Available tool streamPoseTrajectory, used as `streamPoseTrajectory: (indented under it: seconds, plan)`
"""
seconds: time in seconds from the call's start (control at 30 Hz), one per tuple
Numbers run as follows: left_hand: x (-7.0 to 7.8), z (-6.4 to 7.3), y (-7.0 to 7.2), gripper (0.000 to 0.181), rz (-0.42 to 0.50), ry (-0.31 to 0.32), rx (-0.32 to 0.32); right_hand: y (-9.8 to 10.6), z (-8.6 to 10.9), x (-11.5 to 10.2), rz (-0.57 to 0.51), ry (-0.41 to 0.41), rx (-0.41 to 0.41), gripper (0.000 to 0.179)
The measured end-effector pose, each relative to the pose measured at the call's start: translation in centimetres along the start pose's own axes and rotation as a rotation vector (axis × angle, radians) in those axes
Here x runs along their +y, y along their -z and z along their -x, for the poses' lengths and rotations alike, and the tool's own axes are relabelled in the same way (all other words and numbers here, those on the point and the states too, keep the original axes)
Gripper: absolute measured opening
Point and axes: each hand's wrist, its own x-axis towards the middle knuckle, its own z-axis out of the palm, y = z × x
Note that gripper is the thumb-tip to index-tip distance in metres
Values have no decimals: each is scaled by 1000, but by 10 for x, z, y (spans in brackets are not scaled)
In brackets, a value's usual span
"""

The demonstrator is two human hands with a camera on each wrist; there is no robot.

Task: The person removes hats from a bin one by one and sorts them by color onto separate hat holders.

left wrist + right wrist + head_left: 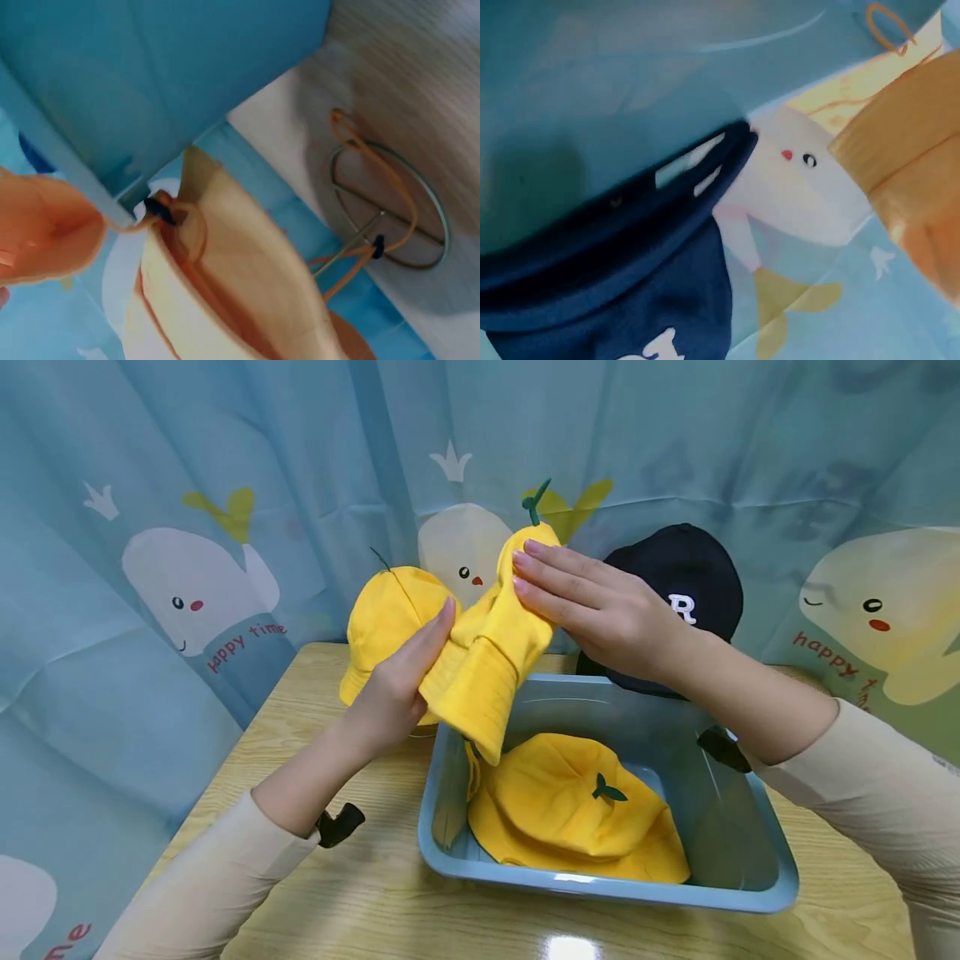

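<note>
A yellow bucket hat [487, 668], folded flat and tilted, with a green sprout [532, 506] on top, is held up above the left part of a blue bin [600, 895]. My left hand [393, 689] grips it at the brim side, thumb on the near face and the other fingers hidden behind. My right hand [607, 602] rests straight fingers against the side of the crown; its thumb is out of sight. Another yellow sprout hat [562, 802] lies inside the bin. In the right wrist view, part of a yellow hat [915, 142] shows at the right edge.
Behind the left hand, a third yellow hat [393, 618] sits on a wire stand [446, 225]. A black cap [675, 577] with a white R stands behind the bin. A blue patterned curtain [315, 468] hangs along the back of the wooden table [360, 877].
</note>
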Motion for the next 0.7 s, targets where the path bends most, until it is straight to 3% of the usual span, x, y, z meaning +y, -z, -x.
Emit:
streamPoseTrajectory:
  seconds: [0.03, 0.07, 0.2, 0.3, 0.43, 0.53, 0.57, 0.67, 0.7]
  plan:
    - [-3, 1, 0, 66, -130, -59, 114, -1, 1, -2, -33, -39, -30, 42]
    - [-4, -1, 0, 72, -142, -58, 183, -2, 2, -4, -70, -80, -72, 45]
    - [-10, -9, 2, 56, -135, 12, 340, -7, 7, -18, -234, -235, -274, 88]
    - [-9, -17, 2, 43, -106, 76, 406, -18, 7, -34, -290, -333, -311, 118]
    - [-5, -31, 1, 39, -91, 127, 467, -42, 0, -60, -311, -535, -136, 134]
    - [-3, -42, 1, 39, -112, 144, 517, -61, -6, -77, -381, -799, 26, 132]
    - [-3, -45, 2, 39, -110, 144, 533, -67, -8, -81, -416, -878, 73, 128]
    - [-4, -51, 3, 40, -95, 130, 581, -85, -9, -85, -619, -1098, 193, 92]
    - [-5, -52, 4, 40, -81, 116, 595, -90, -10, -83, -756, -1165, 264, 77]
